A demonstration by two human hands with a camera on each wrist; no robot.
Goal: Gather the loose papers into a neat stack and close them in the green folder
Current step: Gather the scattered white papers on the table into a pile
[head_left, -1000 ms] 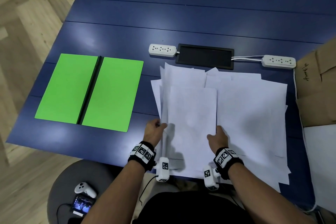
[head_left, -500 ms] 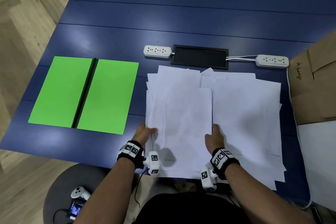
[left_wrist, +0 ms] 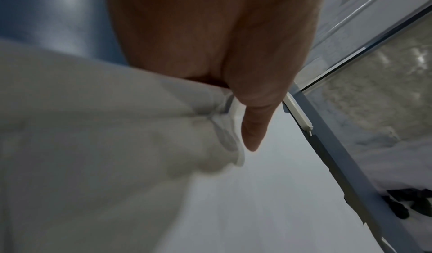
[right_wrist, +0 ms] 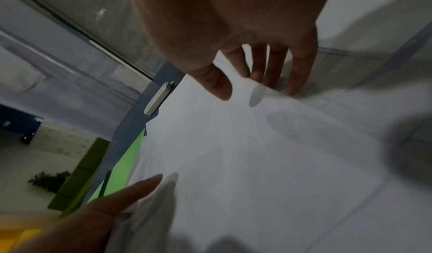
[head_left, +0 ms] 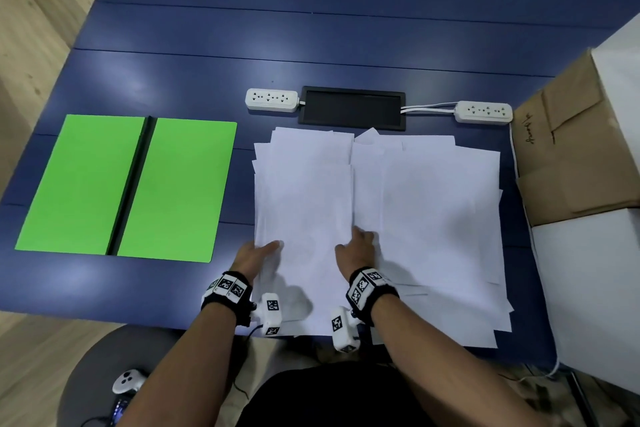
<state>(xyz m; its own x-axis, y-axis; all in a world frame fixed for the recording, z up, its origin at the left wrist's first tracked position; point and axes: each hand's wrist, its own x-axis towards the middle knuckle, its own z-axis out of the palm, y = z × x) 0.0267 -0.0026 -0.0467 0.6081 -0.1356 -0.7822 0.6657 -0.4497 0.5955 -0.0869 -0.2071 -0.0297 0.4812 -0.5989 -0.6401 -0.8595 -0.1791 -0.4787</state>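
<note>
A person sits at a blue surface (head_left: 346,45) with both hands on a spread of white papers (head_left: 433,218). The left hand (head_left: 254,255) is at the left edge of the narrower pile; in the left wrist view its thumb lies on top and the sheets bunch up against the palm, so it pinches that edge. The right hand (head_left: 356,250) rests on the right edge of the same pile with fingers (right_wrist: 275,66) nearly straight and spread, tips touching the paper, gripping nothing. More sheets fan out untidily to the right, some overhanging the near edge. The folder (head_left: 128,187) lies open and flat to the left of the papers, just apart from them, its dark spine running down the middle. Behind the papers sit two power strips (head_left: 272,99) either side of a black panel (head_left: 351,107). A cardboard box (head_left: 575,146) stands at the right.
</note>
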